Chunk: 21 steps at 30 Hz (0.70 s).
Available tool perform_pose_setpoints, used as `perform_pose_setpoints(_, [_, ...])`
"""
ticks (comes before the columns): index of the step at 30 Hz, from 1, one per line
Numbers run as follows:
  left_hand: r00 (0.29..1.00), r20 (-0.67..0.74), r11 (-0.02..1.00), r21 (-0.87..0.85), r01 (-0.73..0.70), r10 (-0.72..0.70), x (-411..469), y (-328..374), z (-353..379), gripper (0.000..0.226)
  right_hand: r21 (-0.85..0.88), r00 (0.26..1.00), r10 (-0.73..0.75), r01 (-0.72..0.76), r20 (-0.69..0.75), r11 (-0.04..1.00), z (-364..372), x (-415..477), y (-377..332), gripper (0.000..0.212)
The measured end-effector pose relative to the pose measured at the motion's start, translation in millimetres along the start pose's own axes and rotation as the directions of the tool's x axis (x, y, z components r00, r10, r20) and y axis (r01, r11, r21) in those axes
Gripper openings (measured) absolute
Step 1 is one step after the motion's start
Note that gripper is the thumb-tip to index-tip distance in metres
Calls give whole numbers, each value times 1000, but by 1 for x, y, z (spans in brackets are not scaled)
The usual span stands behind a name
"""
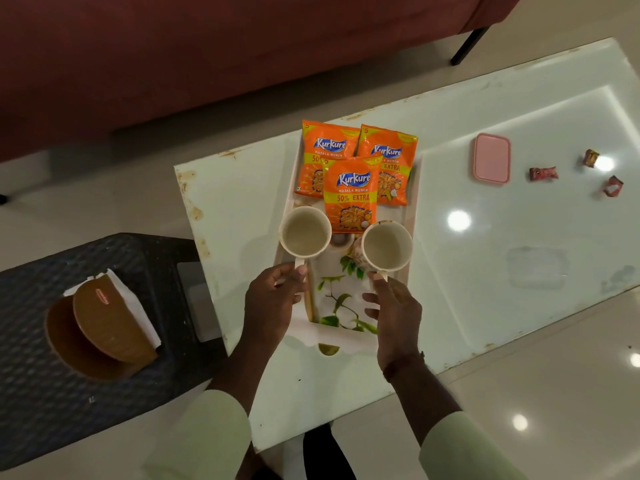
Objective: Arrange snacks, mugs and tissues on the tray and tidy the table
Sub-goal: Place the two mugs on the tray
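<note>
A white tray (341, 296) with a leaf print lies on the glass table (485, 258). Three orange snack packets (351, 194) rest on its far half. Two empty cream mugs stand on the tray's middle. My left hand (272, 301) pinches the handle of the left mug (304, 232). My right hand (394, 306) pinches the handle of the right mug (388, 245). A brown tissue holder (104, 327) with white tissues sits on the dark stool (52, 410) to the left.
A pink lidded box (491, 158) and three loose candy wrappers (543, 173) lie on the table's right part. A dark red sofa (173, 57) stands beyond the table. A clear lid-like shape (536, 266) shows faintly on the glass.
</note>
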<state>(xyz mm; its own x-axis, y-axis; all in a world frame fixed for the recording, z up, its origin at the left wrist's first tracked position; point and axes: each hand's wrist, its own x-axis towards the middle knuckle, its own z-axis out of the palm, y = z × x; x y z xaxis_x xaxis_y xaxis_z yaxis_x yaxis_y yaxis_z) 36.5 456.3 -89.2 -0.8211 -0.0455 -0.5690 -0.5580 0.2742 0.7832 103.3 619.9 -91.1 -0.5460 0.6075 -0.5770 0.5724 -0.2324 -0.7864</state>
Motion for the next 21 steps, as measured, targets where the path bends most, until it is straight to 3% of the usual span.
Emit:
perform_pose_setpoints(5, [981, -71, 961, 224, -162, 182, -32, 12, -25, 26, -34, 964, -15, 6, -267, 999, -3, -14, 5, 36])
perform_pose_setpoints(9, [935, -118, 912, 291, -289, 334, -70, 19, -61, 30, -156, 846, -295, 251, -445, 955, 4, -47, 5, 49])
perform_pose_setpoints(11, [892, -155, 876, 318, -362, 425, -91, 23, -83, 24, -200, 806, -425, 375, -412, 905, 14, -66, 6, 48])
perform_pose_setpoints(14, [801, -207, 797, 395, -458, 562, -117, 18, -124, 19, -255, 773, -586, 532, -243, 808, 41, -100, 8, 44])
perform_pose_setpoints(17, [704, -300, 741, 476, -474, 643, -132, 5, -166, 22, -238, 752, -656, 628, -57, 741, 74, -134, 11, 42])
perform_pose_setpoints(21, [621, -460, 763, 500, -410, 635, -134, -14, -219, 21, -232, 729, -670, 682, 138, 694, 121, -173, 14, 47])
